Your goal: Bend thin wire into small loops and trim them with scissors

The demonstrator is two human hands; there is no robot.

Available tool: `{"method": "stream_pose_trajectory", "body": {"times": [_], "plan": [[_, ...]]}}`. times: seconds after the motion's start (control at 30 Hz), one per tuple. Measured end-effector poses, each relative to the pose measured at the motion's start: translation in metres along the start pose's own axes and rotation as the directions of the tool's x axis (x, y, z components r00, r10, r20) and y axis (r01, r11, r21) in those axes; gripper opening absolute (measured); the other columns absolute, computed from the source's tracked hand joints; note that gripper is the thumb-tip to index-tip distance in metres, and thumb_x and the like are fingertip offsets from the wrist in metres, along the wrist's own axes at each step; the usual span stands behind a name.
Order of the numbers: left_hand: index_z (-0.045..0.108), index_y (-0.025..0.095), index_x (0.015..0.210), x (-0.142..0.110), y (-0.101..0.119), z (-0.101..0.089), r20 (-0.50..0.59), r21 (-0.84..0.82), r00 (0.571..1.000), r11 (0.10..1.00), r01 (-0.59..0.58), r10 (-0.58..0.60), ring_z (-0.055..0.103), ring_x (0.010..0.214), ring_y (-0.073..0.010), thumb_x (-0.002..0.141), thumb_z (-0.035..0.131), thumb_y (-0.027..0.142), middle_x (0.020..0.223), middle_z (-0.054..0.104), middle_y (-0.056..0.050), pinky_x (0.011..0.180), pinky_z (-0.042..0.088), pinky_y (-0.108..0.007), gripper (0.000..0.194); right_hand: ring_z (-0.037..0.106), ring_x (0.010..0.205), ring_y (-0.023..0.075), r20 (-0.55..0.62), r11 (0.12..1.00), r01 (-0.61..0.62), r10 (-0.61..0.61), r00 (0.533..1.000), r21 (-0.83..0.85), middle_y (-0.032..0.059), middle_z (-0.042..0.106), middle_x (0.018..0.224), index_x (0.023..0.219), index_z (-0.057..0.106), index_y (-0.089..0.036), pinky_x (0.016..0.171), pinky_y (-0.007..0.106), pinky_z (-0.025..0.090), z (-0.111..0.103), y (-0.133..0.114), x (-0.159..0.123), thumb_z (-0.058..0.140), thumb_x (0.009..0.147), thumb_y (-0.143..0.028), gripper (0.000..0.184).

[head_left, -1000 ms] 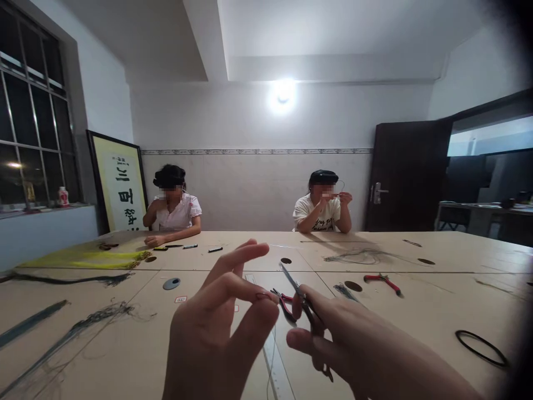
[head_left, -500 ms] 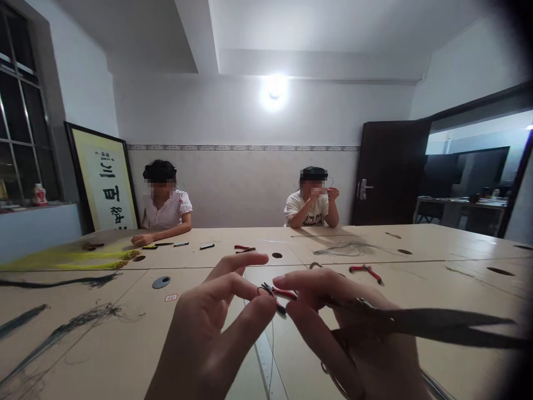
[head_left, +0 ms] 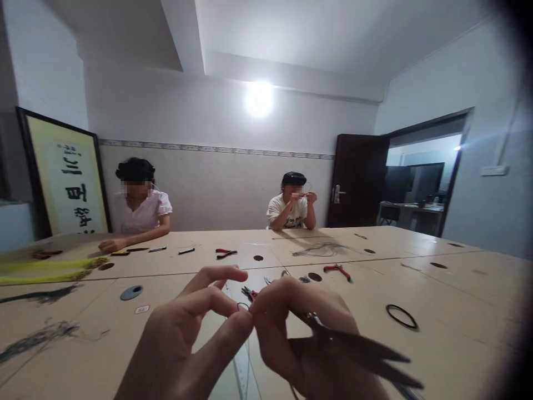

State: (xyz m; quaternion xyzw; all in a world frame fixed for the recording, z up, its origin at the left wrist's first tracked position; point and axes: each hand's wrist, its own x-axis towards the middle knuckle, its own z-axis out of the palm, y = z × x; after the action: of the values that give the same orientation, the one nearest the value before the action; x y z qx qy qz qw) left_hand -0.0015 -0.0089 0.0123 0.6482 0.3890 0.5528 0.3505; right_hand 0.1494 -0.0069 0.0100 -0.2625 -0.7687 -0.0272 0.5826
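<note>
A: Where is the thin loop to be found?

B: It is seen at lower centre of the frame, clamped between the thumb and forefinger of the left hand, whose other fingers are raised. Below it, a fine strand is hung in front of the ruler.

A: And the right hand?

B: Its thumb and forefinger are set together right beside the loop; whether the loop is pinched by them too cannot be told. The scissors are gripped in the same hand, with the slightly parted blades pointed toward the lower right.

A: What is laid nearby?

B: Just behind the fingertips, red-handled pliers are partly hidden. On the table, a black ring is placed at right of the frame, and a grey disc at left.
</note>
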Motion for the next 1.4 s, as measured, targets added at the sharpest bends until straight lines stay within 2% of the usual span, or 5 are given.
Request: {"method": "stream_pose_trajectory", "body": {"times": [0.43, 0.7, 0.9, 1.17, 1.4], "plan": [[0.067, 0.024, 0.060, 0.006, 0.001, 0.002, 0.040, -0.034, 0.997, 0.997, -0.068, 0.069, 0.056, 0.112, -0.0282, 0.075, 0.064, 0.040, 0.111, 0.063, -0.004, 0.105, 0.037, -0.048, 0.022, 0.045, 0.044, 0.0025, 0.005, 0.995, 0.070, -0.070, 0.998, -0.073, -0.0111, 0.050, 0.055, 0.076, 0.046, -0.023, 0.046, 0.011, 0.039, -0.002, 0.005, -0.001, 0.053, 0.080, -0.009, 0.016], [0.067, 0.026, 0.059, 0.007, -0.003, 0.005, 0.009, -0.094, 0.997, 0.992, -0.080, 0.081, 0.058, 0.108, -0.0262, 0.075, 0.065, 0.033, 0.108, 0.062, -0.001, 0.105, 0.034, -0.050, 0.018, 0.049, 0.044, 0.0025, 0.026, 0.995, 0.042, -0.040, 0.999, -0.088, -0.0120, 0.053, 0.055, 0.076, 0.048, -0.024, 0.046, 0.012, 0.039, -0.002, 0.008, 0.001, 0.054, 0.079, -0.010, 0.015], [0.067, 0.026, 0.057, 0.005, -0.001, 0.007, -0.009, -0.097, 0.997, 0.993, -0.074, 0.073, 0.055, 0.113, -0.0277, 0.074, 0.065, 0.032, 0.106, 0.063, -0.001, 0.106, 0.032, -0.052, 0.018, 0.038, 0.036, 0.0022, 0.043, 0.999, -0.042, 0.041, 0.998, 0.011, -0.0137, 0.044, 0.049, 0.080, 0.050, -0.025, 0.041, 0.013, 0.036, -0.005, 0.012, 0.001, 0.053, 0.083, -0.012, 0.013], [0.065, 0.025, 0.058, 0.010, -0.009, 0.002, 0.002, 0.092, 0.988, 0.984, -0.154, 0.154, 0.061, 0.103, -0.0286, 0.076, 0.060, 0.037, 0.110, 0.065, -0.004, 0.093, 0.046, -0.050, 0.022, 0.045, 0.039, 0.0031, 0.088, 0.999, -0.036, 0.032, 0.996, 0.037, -0.0106, 0.052, 0.051, 0.076, 0.052, -0.022, 0.043, 0.013, 0.039, -0.003, 0.005, 0.003, 0.052, 0.081, -0.011, 0.012], [0.058, 0.027, 0.051, 0.004, -0.009, 0.011, -0.199, 0.288, 0.951, 0.942, -0.173, 0.235, 0.062, 0.093, -0.0218, 0.072, 0.058, 0.039, 0.102, 0.067, 0.005, 0.087, 0.047, -0.039, 0.023, 0.039, 0.042, 0.0044, 0.066, 1.000, -0.007, 0.008, 0.998, -0.019, -0.0090, 0.050, 0.051, 0.076, 0.054, -0.020, 0.044, 0.015, 0.036, -0.002, 0.006, -0.001, 0.054, 0.080, -0.014, 0.007]]}}
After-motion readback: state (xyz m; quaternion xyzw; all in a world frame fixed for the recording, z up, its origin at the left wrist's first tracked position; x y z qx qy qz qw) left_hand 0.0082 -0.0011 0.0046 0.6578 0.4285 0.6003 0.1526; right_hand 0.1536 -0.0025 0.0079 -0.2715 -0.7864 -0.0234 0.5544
